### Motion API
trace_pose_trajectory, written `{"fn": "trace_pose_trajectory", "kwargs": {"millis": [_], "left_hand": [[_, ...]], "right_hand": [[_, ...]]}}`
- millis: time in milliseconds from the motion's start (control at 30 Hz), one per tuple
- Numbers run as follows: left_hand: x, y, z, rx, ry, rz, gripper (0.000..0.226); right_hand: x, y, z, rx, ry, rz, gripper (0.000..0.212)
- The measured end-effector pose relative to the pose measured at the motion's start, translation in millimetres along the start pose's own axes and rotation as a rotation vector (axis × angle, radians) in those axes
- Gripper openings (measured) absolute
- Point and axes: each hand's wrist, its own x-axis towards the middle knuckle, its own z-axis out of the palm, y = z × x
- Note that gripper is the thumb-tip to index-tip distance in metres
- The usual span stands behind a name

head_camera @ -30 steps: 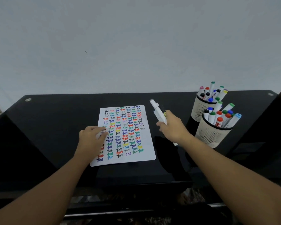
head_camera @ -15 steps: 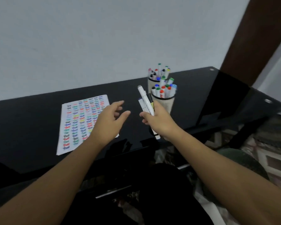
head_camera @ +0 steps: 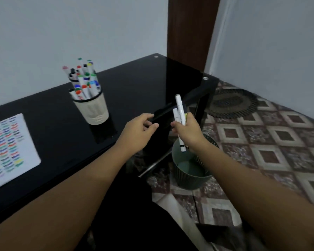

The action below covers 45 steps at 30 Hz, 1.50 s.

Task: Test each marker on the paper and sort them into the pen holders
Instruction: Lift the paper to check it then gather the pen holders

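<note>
The black glass table (head_camera: 130, 91) is running diagonally from the lower left of the frame to its corner at upper centre, its right edge dropping off just beside both hands. Past that edge, patterned floor tiles (head_camera: 272, 142) are filling the right half of the frame, with a dark round mat (head_camera: 232, 104) lying near the table corner and a brown door frame (head_camera: 190, 29) standing at the top centre. A green waste bin (head_camera: 188, 171) is sitting on the floor at centre right, directly under the right wrist. Bare tabletop is lying between the holders and the hands.

The right hand (head_camera: 188, 131) is gripping a small bunch of white markers (head_camera: 179, 113), fingers curled round the barrels; the tips are pointing up and the lower ends are sticking out below the fist, over the bin's opening. The left hand (head_camera: 140, 131) is hovering just left of it over the table edge, fingers loosely bent and thumb spread, holding nothing and not quite touching the markers.

The front pen holder (head_camera: 92, 109), beige and ribbed, is standing in the upper left of the frame, packed with coloured-cap markers; a second pen holder (head_camera: 72, 79) is mostly hidden behind it. The paper (head_camera: 9, 147), covered in rows of coloured marks, is lying at the left edge of the frame, blurred.
</note>
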Motion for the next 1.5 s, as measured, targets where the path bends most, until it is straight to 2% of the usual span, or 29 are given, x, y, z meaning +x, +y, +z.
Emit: {"fn": "trace_pose_trajectory", "kwargs": {"millis": [200, 400, 467, 633, 733, 900, 1067, 1167, 1267, 1367, 1500], "left_hand": [[33.6, 11.2, 32.4, -0.002, -0.057, -0.047, 0.045], [55.1, 9.6, 40.1, -0.020, -0.048, -0.076, 0.043], [59.2, 8.4, 39.1, -0.018, -0.041, -0.081, 0.043], [61.6, 3.3, 27.8, -0.021, -0.007, -0.104, 0.040], [56.1, -4.8, 16.0, -0.012, 0.021, -0.119, 0.038], [42.5, -16.8, -14.0, -0.013, 0.107, -0.145, 0.031], [16.2, -24.0, -61.0, -0.009, 0.159, -0.136, 0.012], [-5.9, -34.3, -95.5, 0.045, 0.218, -0.169, 0.018], [-29.3, -51.4, -130.1, 0.085, 0.324, -0.206, 0.025], [-50.3, -69.9, -163.3, 0.111, 0.430, -0.261, 0.023], [-79.2, -96.9, -205.0, 0.135, 0.540, -0.335, 0.012]], "right_hand": [[34.6, 59.4, -42.6, -0.122, 0.058, 0.111, 0.017], [52.8, 91.0, -49.7, -0.169, 0.095, 0.187, 0.019], [56.9, 97.8, -48.6, -0.186, 0.090, 0.203, 0.025], [61.8, 119.8, -48.6, -0.210, 0.031, 0.320, 0.054], [62.6, 118.4, -41.1, -0.222, 0.034, 0.317, 0.052], [64.3, 66.0, -8.2, -0.182, -0.004, 0.058, 0.037], [55.7, -15.4, 42.2, -0.064, 0.005, -0.246, 0.018], [46.2, -57.9, 82.9, 0.003, -0.061, -0.346, 0.018], [39.7, -85.4, 131.3, 0.026, -0.183, -0.332, 0.031], [37.7, -99.6, 173.5, -0.017, -0.324, -0.290, 0.060], [41.8, -103.3, 213.3, -0.004, -0.346, -0.274, 0.098]]}}
